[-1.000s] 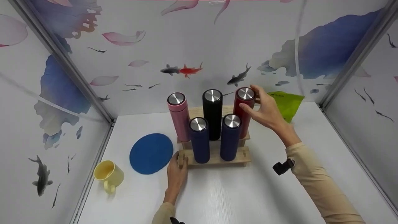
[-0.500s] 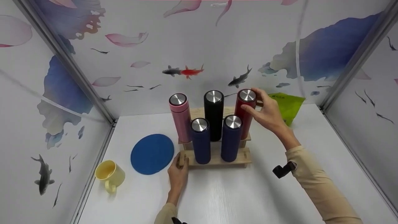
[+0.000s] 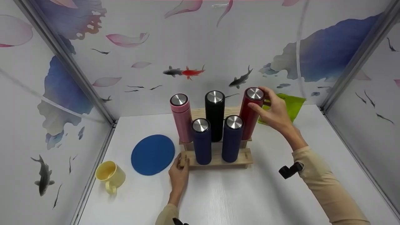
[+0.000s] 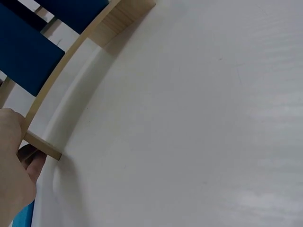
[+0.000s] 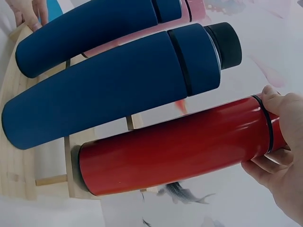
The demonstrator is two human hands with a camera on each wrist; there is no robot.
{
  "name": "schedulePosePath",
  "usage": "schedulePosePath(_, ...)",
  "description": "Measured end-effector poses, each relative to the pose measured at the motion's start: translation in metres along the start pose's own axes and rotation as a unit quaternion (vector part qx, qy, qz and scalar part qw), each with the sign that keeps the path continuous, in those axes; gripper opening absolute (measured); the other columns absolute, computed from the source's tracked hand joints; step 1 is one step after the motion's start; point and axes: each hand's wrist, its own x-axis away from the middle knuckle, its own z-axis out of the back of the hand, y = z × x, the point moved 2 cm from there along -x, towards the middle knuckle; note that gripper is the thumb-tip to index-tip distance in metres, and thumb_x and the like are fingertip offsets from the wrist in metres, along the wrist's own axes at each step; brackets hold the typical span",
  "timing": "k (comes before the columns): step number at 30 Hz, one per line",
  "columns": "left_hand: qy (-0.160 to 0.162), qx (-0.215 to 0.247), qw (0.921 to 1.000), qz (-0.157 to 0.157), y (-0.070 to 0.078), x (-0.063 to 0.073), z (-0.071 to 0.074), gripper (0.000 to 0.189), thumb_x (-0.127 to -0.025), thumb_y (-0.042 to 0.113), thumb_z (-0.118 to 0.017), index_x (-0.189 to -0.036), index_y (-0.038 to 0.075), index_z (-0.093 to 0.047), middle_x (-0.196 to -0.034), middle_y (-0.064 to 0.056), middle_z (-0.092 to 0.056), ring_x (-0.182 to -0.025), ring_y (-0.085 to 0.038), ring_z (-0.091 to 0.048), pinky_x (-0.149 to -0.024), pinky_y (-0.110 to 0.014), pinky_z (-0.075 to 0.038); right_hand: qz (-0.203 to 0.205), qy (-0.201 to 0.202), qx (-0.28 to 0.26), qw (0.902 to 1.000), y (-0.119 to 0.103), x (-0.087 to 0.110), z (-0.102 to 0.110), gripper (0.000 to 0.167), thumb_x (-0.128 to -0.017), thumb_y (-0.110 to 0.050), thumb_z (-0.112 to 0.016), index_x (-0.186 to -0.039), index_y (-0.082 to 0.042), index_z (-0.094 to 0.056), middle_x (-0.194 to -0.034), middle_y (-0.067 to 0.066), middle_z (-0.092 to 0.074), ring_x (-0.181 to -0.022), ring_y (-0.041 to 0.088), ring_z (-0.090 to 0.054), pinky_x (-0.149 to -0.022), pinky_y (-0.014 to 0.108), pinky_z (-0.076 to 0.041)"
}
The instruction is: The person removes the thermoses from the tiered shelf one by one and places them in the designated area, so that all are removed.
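Note:
My right hand (image 3: 275, 111) grips a red thermos bottle (image 3: 250, 117) near its lid, thumb in front and fingers behind. The bottle leans slightly right, its base at the right end of the wooden rack's upper tier, as the right wrist view shows. My left hand (image 3: 179, 176) holds the left end of the lower step of the wooden rack (image 3: 217, 162). On that step stand two blue thermos bottles (image 3: 202, 147), (image 5: 109, 85). A pink thermos bottle (image 3: 182, 125) and a black thermos bottle (image 3: 215, 112) stand on the tier behind.
A blue round mat (image 3: 152, 154) lies left of the rack. Further left stands a yellow mug (image 3: 111, 176). Behind my right hand is a bright green packet (image 3: 293, 104), partly hidden. Patterned panels (image 3: 125, 62) with metal corner posts enclose the white table (image 3: 225, 197).
The top of the red thermos bottle has shifted right together with my right hand, so it tilts more. My left hand stays at the rack's end.

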Motion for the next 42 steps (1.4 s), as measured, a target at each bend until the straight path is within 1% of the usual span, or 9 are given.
schedulePosePath(3, -0.001, 0.006, 1.0000, 0.005, 0.000, 0.000, -0.001, 0.048, -0.096, 0.020, -0.072, -0.138, 0.000, -0.060, -0.130, -0.019, -0.067, -0.103, -0.025, -0.068, -0.077, -0.024, -0.053, -0.004, 0.006, 0.007, 1.0000, 0.001, 0.000, 0.006, 0.063, -0.089, -0.013, -0.079, -0.143, 0.001, -0.050, -0.127, 0.021, -0.066, -0.114, 0.031, -0.064, -0.086, 0.006, -0.044)
schedulePosePath(10, 0.000, 0.010, 0.9999, 0.011, 0.001, 0.000, 0.000, 0.048, -0.095, 0.023, -0.072, -0.137, 0.001, -0.062, -0.128, -0.020, -0.068, -0.093, -0.022, -0.069, -0.075, -0.024, -0.053, -0.020, 0.011, 0.023, 0.9995, 0.006, 0.003, 0.019, 0.061, -0.092, -0.018, -0.077, -0.144, 0.000, -0.050, -0.129, 0.020, -0.065, -0.116, 0.032, -0.063, -0.088, 0.007, -0.044)
schedulePosePath(12, 0.001, 0.009, 0.9999, 0.009, 0.002, 0.001, 0.000, 0.049, -0.095, 0.023, -0.073, -0.137, 0.001, -0.062, -0.128, -0.021, -0.068, -0.097, -0.024, -0.070, -0.076, -0.027, -0.054, -0.027, 0.013, 0.025, 0.9992, 0.008, 0.004, 0.023, 0.062, -0.093, -0.019, -0.076, -0.145, 0.000, -0.049, -0.130, 0.020, -0.064, -0.116, 0.031, -0.063, -0.088, 0.007, -0.044)
schedulePosePath(15, 0.000, 0.015, 0.9998, 0.011, 0.002, 0.001, 0.000, 0.050, -0.095, 0.023, -0.073, -0.138, 0.000, -0.060, -0.130, -0.022, -0.067, -0.108, -0.029, -0.070, -0.081, -0.031, -0.056, -0.037, 0.020, 0.027, 0.9987, 0.012, 0.005, 0.030, 0.062, -0.093, -0.019, -0.075, -0.146, -0.001, -0.048, -0.130, 0.020, -0.064, -0.115, 0.028, -0.062, -0.088, 0.006, -0.044)
schedulePosePath(18, -0.004, 0.026, 0.9995, 0.018, 0.001, 0.001, 0.000, 0.051, -0.096, 0.022, -0.072, -0.139, -0.001, -0.059, -0.130, -0.022, -0.067, -0.114, -0.030, -0.068, -0.084, -0.031, -0.056, -0.042, 0.027, 0.031, 0.9983, 0.015, 0.007, 0.036, 0.063, -0.093, -0.018, -0.075, -0.146, -0.001, -0.047, -0.130, 0.020, -0.064, -0.113, 0.024, -0.061, -0.087, 0.005, -0.044)
schedulePosePath(25, 0.001, 0.031, 0.9993, 0.020, 0.000, 0.001, 0.000, 0.050, -0.095, 0.022, -0.073, -0.139, 0.001, -0.060, -0.120, -0.021, -0.072, -0.105, -0.026, -0.071, -0.076, -0.020, -0.053, -0.056, 0.036, 0.038, 0.9971, 0.020, 0.009, 0.052, 0.062, -0.094, -0.021, -0.074, -0.147, -0.001, -0.046, -0.133, 0.020, -0.063, -0.116, 0.029, -0.062, -0.089, 0.006, -0.045)
schedulePosePath(32, 0.002, 0.033, 0.9993, 0.017, -0.001, -0.001, 0.000, 0.050, -0.095, 0.024, -0.073, -0.138, 0.000, -0.061, -0.124, -0.022, -0.070, -0.107, -0.028, -0.071, -0.078, -0.024, -0.055, -0.071, 0.049, 0.060, 0.9944, 0.028, 0.014, 0.069, 0.063, -0.095, -0.027, -0.073, -0.146, -0.002, -0.046, -0.134, 0.017, -0.062, -0.116, 0.026, -0.061, -0.093, 0.011, -0.047)
schedulePosePath(36, 0.000, 0.038, 0.9991, 0.021, -0.002, -0.001, -0.001, 0.051, -0.095, 0.025, -0.073, -0.138, 0.001, -0.061, -0.126, -0.022, -0.069, -0.106, -0.028, -0.071, -0.078, -0.025, -0.055, -0.074, 0.064, 0.070, 0.9928, 0.036, 0.016, 0.077, 0.063, -0.095, -0.026, -0.073, -0.145, 0.000, -0.047, -0.134, 0.018, -0.062, -0.117, 0.028, -0.060, -0.095, 0.014, -0.049)
schedulePosePath(42, -0.004, 0.029, 0.9993, 0.025, -0.002, 0.000, -0.001, 0.052, -0.096, 0.026, -0.073, -0.139, 0.000, -0.059, -0.123, -0.021, -0.069, -0.107, -0.027, -0.069, -0.082, -0.030, -0.056, -0.084, 0.082, 0.085, 0.9895, 0.051, 0.021, 0.087, 0.063, -0.094, -0.025, -0.074, -0.145, 0.001, -0.048, -0.135, 0.020, -0.062, -0.117, 0.031, -0.060, -0.093, 0.012, -0.048)
